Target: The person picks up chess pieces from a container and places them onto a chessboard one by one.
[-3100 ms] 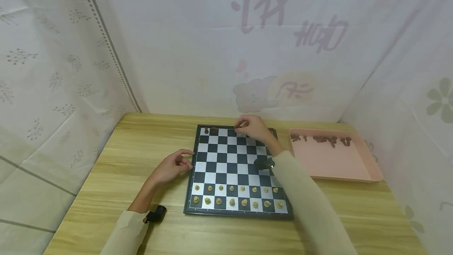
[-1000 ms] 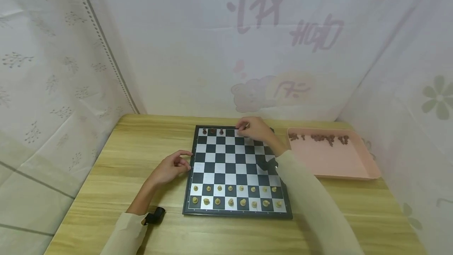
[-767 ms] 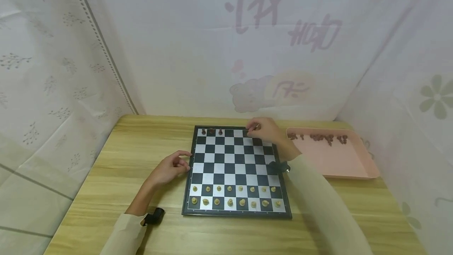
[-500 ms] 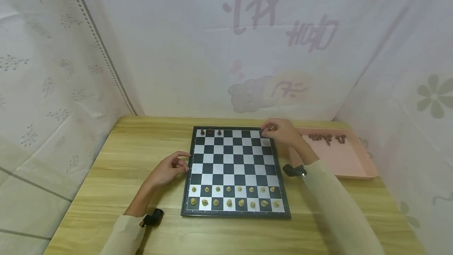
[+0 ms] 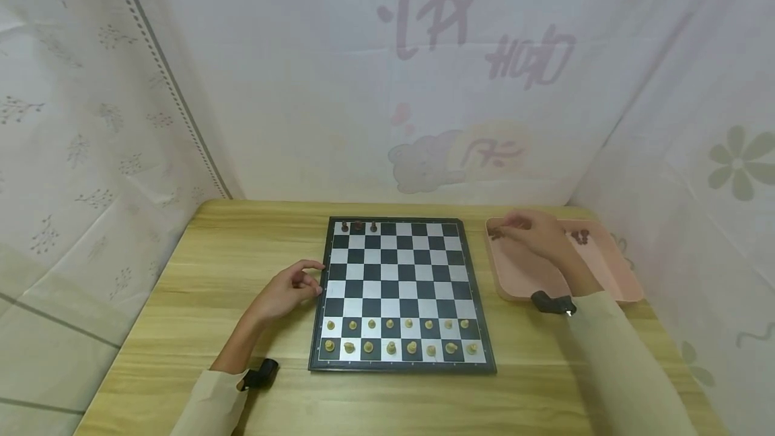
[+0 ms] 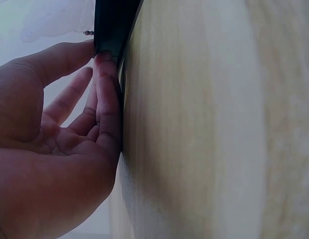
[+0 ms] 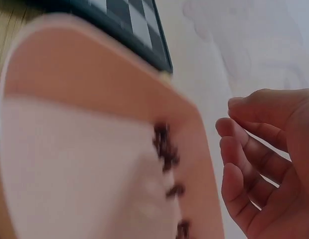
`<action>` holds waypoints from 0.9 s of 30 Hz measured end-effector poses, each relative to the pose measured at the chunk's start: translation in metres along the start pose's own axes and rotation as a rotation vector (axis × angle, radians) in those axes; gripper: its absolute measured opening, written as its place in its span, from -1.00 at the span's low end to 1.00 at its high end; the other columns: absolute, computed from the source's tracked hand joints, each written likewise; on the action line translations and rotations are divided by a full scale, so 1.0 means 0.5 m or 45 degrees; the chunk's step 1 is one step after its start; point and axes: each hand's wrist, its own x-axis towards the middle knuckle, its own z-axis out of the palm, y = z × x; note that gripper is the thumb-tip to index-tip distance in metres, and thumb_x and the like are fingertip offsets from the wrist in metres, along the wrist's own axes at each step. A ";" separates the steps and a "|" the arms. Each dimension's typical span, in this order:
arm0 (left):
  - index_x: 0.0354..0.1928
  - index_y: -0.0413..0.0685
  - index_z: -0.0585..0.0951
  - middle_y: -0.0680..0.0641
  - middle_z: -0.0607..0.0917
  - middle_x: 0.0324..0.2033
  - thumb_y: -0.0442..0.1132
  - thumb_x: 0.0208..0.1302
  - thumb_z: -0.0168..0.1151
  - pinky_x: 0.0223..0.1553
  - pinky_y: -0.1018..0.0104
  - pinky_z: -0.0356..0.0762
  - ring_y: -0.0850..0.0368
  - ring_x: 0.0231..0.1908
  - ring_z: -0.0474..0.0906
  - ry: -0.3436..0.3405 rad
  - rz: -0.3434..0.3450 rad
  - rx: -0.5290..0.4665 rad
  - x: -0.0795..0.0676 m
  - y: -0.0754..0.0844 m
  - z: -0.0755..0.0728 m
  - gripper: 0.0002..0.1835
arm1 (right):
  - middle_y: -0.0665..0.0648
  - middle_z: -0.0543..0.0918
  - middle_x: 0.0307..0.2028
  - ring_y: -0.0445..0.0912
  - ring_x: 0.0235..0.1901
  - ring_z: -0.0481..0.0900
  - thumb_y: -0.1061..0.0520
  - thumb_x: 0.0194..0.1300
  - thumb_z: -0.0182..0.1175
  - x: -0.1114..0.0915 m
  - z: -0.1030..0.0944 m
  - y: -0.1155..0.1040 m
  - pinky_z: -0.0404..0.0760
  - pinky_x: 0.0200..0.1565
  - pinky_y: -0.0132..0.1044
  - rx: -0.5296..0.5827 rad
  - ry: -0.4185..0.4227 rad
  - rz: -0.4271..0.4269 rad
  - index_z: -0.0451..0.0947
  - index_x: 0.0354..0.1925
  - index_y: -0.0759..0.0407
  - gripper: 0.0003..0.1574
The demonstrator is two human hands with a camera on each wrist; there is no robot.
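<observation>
In the head view a black-and-white chessboard (image 5: 396, 272) lies on the table. Pale chess pieces (image 5: 391, 348) fill its two near rows. Three dark red-brown chess pieces (image 5: 358, 226) stand at the far-left corner. My left hand (image 5: 290, 293) touches the board's left edge with thumb and fingertips, not wrapped round it. Above the pink tray (image 5: 527, 284) hovers my right hand (image 5: 541, 237), fingers loosely bent. Its fingertips look bare in the right wrist view. Dark chess pieces (image 7: 164, 147) lie along the tray's far wall; the hand covers part of them in the head view.
A wooden table (image 5: 242, 241) carries board and tray. Patterned white cloth (image 5: 315, 86) hangs behind and at both sides. More dark pieces (image 5: 580, 237) lie toward the tray's far right, and the tray has a raised rim.
My right hand has gone right from the board's far row to over the tray. A third dark piece stands in the far-left group. The left hand keeps its place.
</observation>
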 end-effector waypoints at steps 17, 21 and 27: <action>0.38 -0.24 0.58 -0.12 0.79 -0.23 -0.46 0.45 0.34 0.00 0.09 0.53 0.02 -0.18 0.67 -0.013 0.025 -0.011 -0.002 0.001 -0.002 -0.51 | 0.39 0.73 0.19 0.35 0.30 0.52 -0.08 0.71 0.16 -0.059 -0.084 0.175 0.50 0.20 0.25 -0.095 0.165 0.213 0.73 0.24 0.24 -0.51; 0.39 -0.23 0.58 -0.11 0.79 -0.23 -0.45 0.45 0.34 0.00 0.10 0.54 0.02 -0.18 0.67 -0.016 0.027 -0.007 -0.002 0.002 -0.002 -0.51 | 0.58 0.57 0.29 0.54 0.29 0.45 0.00 0.69 0.15 -0.066 -0.096 0.187 0.41 0.19 0.49 -0.109 0.159 0.320 0.58 0.31 0.42 -0.46; 0.39 -0.22 0.59 -0.10 0.79 -0.23 -0.44 0.46 0.34 0.00 0.10 0.52 0.03 -0.19 0.66 -0.010 0.011 0.001 -0.001 0.002 -0.002 -0.51 | 0.62 0.51 0.31 0.56 0.30 0.41 0.14 0.61 0.21 -0.070 -0.094 0.193 0.38 0.22 0.50 -0.076 0.147 0.363 0.56 0.27 0.51 -0.51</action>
